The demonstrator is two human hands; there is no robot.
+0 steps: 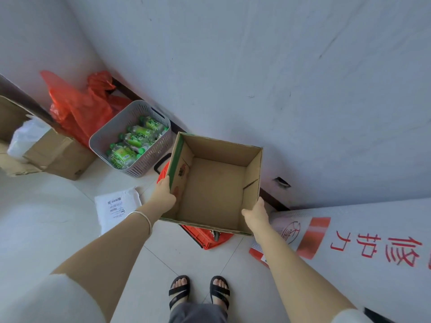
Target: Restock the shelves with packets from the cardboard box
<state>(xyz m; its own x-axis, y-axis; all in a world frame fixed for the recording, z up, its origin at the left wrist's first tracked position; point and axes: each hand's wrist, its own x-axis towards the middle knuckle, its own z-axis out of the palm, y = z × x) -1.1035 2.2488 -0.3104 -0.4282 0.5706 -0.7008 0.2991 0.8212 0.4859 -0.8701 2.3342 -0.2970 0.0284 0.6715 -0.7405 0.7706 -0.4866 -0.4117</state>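
1. Two bare forearms reach forward from white sleeves, above feet in black strap sandals (179, 290) on a pale tiled floor (58, 217). A thin silver bangle (142, 218) sits on the left wrist.
2. Between the two hands, straight ahead, is the open-topped brown cardboard box (210, 190), close against the grey-white wall (279, 78). Its inside is in full view and shows bare cardboard, with no packets.
3. The left hand (163, 194) grips the box's left wall, which has a green edge. The thumb hooks over the rim to the inside and the fingers are on the outside.
4. The right hand (255, 214) is clamped on the rim at the near right corner, thumb up along the edge. Both hands are closed on the box and neither is nearer to it than the other.
5. An orange plastic crate (207, 237) shows beneath the box. I cannot tell whether the box rests on it or is held just above it.
6. The visible stock is green-labelled, green-capped packets (133, 141) in a grey slatted plastic basket (130, 108). The basket stands just beside the box on its left, so it is nearer the left hand.
7. My judgement is that the box is emptied. The next move depends on releasing it and turning left to the basket, or on carrying the box away. No shelves are in view.
8. Elsewhere there is a red plastic bag (79, 108) behind the basket and a second brown carton (58, 155) at far left. A white labelled mailer (116, 206) lies on the floor, and a white roll with red characters (373, 241) is at right.
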